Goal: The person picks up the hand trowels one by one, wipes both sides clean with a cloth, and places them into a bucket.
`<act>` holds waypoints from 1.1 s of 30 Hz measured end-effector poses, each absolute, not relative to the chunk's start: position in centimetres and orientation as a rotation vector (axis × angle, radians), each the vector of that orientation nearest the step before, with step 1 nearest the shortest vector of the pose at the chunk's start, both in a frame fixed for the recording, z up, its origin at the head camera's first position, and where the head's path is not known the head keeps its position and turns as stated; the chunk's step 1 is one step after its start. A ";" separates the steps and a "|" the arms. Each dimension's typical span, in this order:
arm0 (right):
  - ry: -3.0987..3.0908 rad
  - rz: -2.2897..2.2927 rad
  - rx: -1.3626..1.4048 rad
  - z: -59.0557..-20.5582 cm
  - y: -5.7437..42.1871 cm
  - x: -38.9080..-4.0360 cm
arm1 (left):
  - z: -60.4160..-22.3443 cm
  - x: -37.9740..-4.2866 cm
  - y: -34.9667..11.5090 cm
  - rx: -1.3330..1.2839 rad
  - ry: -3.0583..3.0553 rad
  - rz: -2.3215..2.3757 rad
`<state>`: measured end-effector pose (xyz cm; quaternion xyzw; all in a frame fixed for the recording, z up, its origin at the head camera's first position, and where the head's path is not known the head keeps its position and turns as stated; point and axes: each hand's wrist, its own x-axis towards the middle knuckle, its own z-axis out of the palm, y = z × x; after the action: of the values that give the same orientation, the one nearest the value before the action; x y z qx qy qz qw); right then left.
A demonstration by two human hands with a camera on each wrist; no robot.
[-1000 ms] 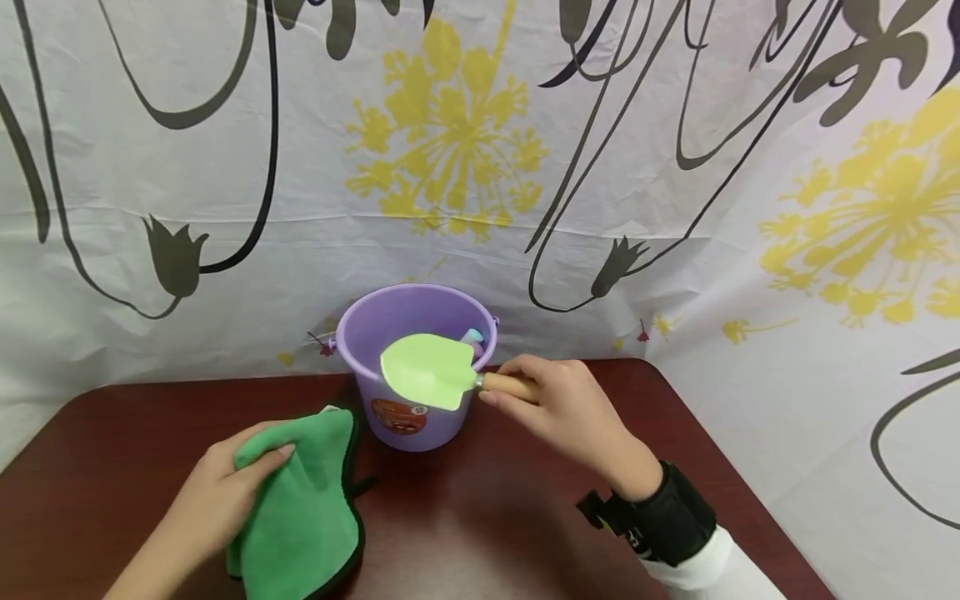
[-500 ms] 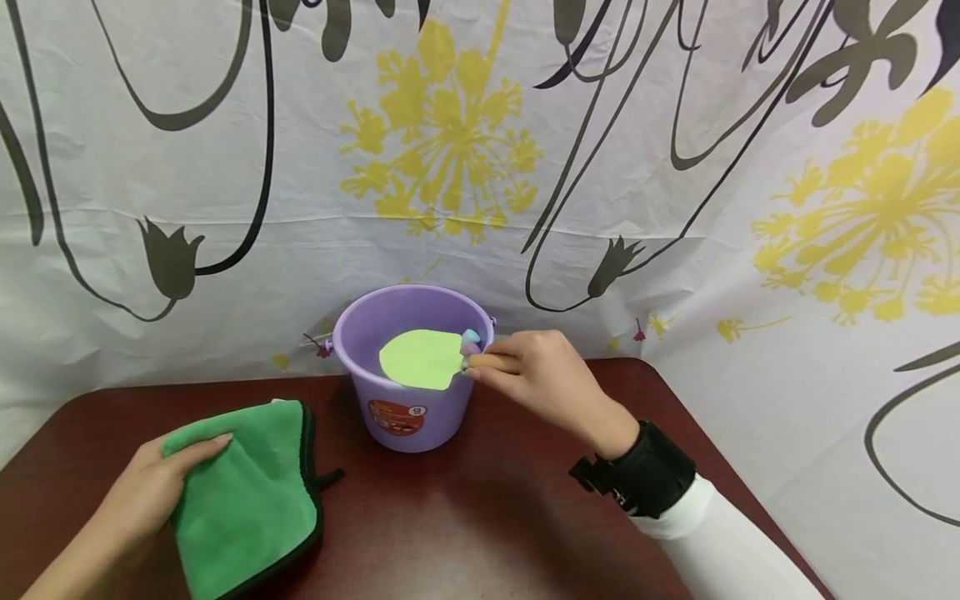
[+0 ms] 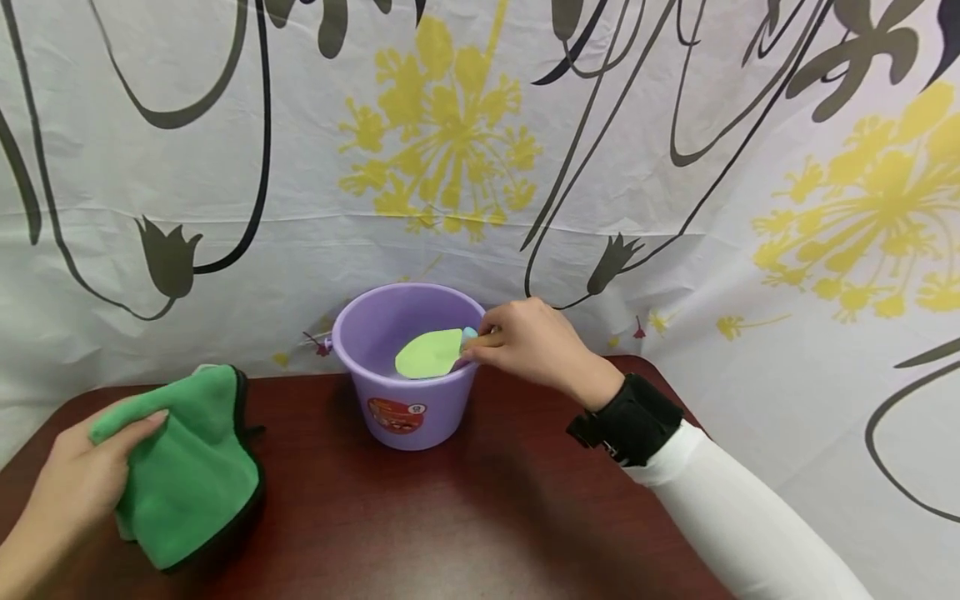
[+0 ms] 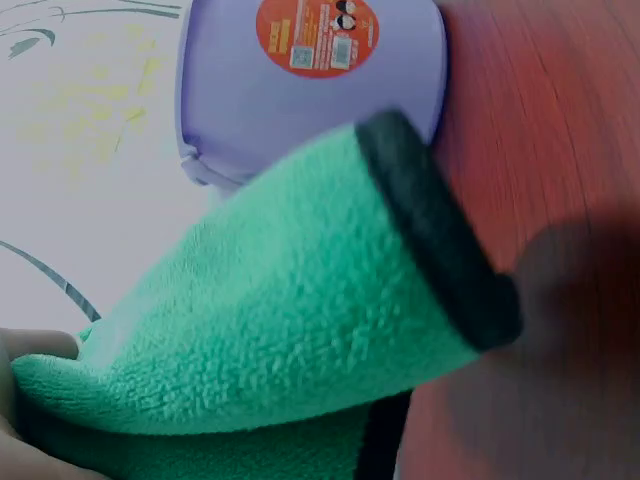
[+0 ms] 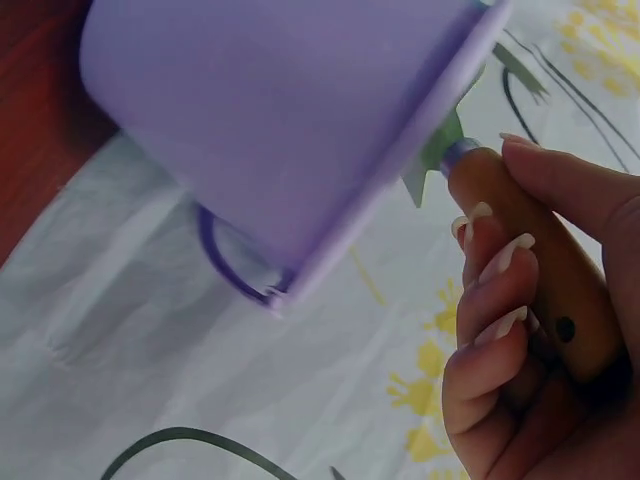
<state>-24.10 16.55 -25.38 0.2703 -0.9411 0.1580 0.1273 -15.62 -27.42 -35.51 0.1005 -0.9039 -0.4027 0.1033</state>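
Observation:
A trowel with a light green blade and a wooden handle is gripped by my right hand, fingers curled round the handle. Its blade reaches over the rim into the mouth of a purple bucket. In the right wrist view the bucket wall hides most of the blade. My left hand pinches a folded green cloth with dark edging, held above the table to the left of the bucket. The cloth also fills the middle of the left wrist view, with the bucket beyond it.
The bucket stands near the far edge of a dark red-brown table. Inside it, by the right rim, a small light blue thing shows, mostly hidden. A white patterned curtain hangs behind and to the right.
My right hand has brought the trowel forward, and its blade has dropped from in front of the bucket's rim into the mouth. The left hand has moved left with the cloth.

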 end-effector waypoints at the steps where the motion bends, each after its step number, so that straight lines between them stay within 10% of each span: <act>1: -2.751 0.451 0.783 -25.5 16.5 -24.3 | -35.5 -15.6 -27.3 0.274 -2.651 -1.136; 18: -2.825 0.386 0.793 -26.4 15.7 -27.0 | -39.5 -14.8 -22.1 -0.334 -2.642 -0.793; 33: -2.896 0.252 0.700 -26.3 14.7 -27.8 | -42.1 -14.2 -17.7 -0.370 -3.076 -0.725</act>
<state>-27.82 14.72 -26.32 0.2334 -0.9658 0.0839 0.0759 -14.19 -17.73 -42.13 -0.1163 -0.9665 -0.2278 -0.0202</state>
